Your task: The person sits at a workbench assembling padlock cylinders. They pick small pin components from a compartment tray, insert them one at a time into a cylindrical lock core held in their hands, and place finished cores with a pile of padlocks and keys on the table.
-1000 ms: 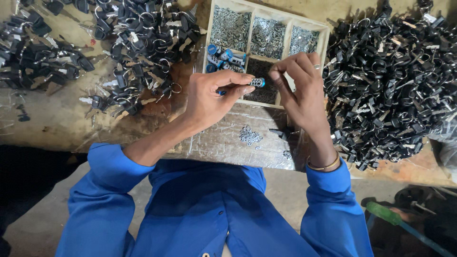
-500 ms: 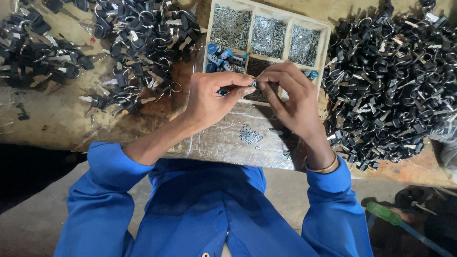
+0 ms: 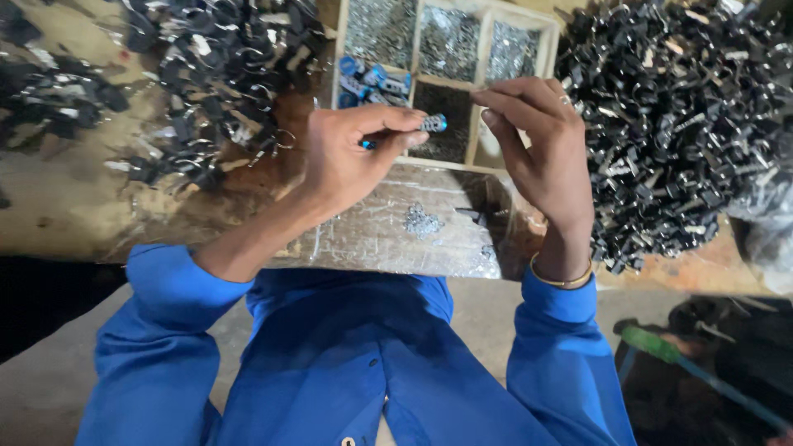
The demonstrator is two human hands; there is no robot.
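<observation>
Near the upper middle of the frame, over a wooden tray [image 3: 477,107], a small dark ridged part with blue ends [image 3: 429,125] sits pinched in the left hand [image 3: 351,157], while the right hand [image 3: 541,149] hovers beside it, fingers loosely curled, holding nothing.

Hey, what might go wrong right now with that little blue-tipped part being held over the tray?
The left hand pinches the small blue-tipped part only by its end; it might slip into the compartmented wooden tray and mix with the sorted bits. The right hand hovers close, so a bump seems possible. Loose small metal pieces lie near the foil-covered board's edge and may get swept off.
</observation>
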